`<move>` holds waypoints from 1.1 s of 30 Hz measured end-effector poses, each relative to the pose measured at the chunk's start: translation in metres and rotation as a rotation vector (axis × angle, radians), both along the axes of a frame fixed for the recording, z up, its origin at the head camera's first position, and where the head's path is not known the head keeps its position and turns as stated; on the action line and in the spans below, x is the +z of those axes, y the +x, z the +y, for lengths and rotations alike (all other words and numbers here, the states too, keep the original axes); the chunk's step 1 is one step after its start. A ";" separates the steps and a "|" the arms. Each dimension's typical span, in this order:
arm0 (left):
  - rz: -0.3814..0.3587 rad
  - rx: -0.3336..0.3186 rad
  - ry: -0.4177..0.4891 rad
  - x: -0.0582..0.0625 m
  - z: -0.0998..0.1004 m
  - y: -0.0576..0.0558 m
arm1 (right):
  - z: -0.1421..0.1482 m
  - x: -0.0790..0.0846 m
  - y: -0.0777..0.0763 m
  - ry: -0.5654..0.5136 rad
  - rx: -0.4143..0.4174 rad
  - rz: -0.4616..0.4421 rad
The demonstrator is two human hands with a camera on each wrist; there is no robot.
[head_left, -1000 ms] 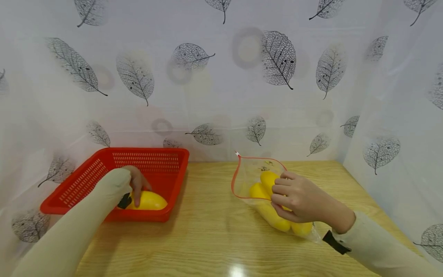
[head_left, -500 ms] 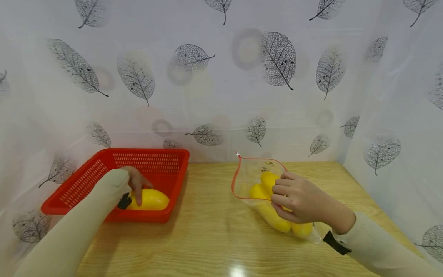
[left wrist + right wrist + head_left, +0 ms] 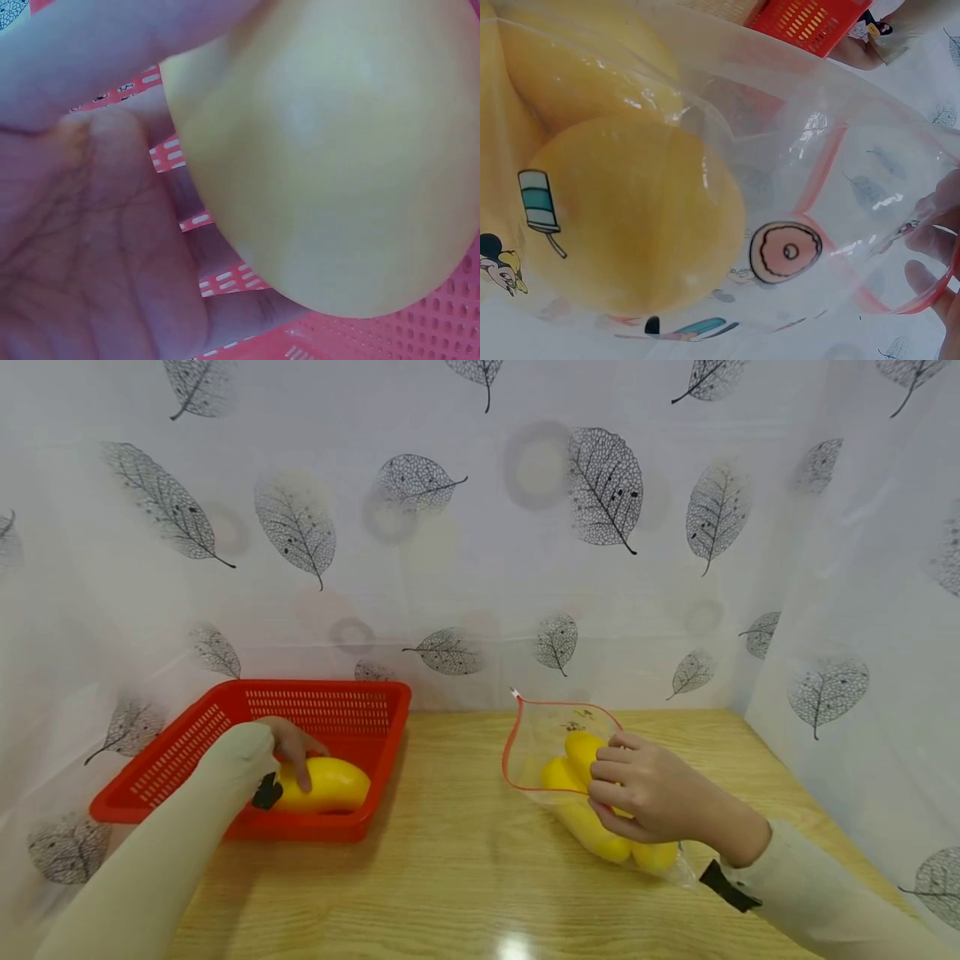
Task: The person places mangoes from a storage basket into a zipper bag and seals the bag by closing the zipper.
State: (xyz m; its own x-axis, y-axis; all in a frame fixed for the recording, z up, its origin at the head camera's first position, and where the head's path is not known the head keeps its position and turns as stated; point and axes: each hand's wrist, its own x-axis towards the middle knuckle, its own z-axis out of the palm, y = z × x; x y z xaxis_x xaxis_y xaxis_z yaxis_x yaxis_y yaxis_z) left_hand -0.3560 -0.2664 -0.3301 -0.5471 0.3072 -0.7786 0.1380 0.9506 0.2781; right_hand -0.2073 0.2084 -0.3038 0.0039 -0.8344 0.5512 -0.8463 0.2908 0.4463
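Left wrist view: the yellow mango (image 3: 322,165) runs off the top and right edges, and the fingertips of the left grip (image 3: 105,217) disappear behind it! Head view: the right grip (image 3: 652,789) blocks part of the bagged mangoes (image 3: 592,831), and both sleeves (image 3: 168,831) are edge-cropped. Right wrist: red basket (image 3: 810,26), clipped up top!

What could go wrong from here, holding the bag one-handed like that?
1. The left hand grips a smooth, rounded yellow fruit, so it might slip out.
2. That fruit sits close to the side of the red basket and could bump it on the way out.
3. The right hand grips only one side of the limp clear bag; its open mouth may sag, or fruits inside could roll out if it tips.
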 end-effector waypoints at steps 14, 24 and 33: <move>0.068 0.102 0.029 0.006 0.006 0.016 | 0.001 0.000 0.001 0.001 -0.001 0.004; 0.068 0.068 0.017 0.004 0.007 0.017 | 0.001 0.000 0.002 0.000 -0.002 0.008; 0.071 0.078 -0.002 -0.004 0.001 0.004 | 0.003 -0.001 0.005 0.043 -0.056 -0.028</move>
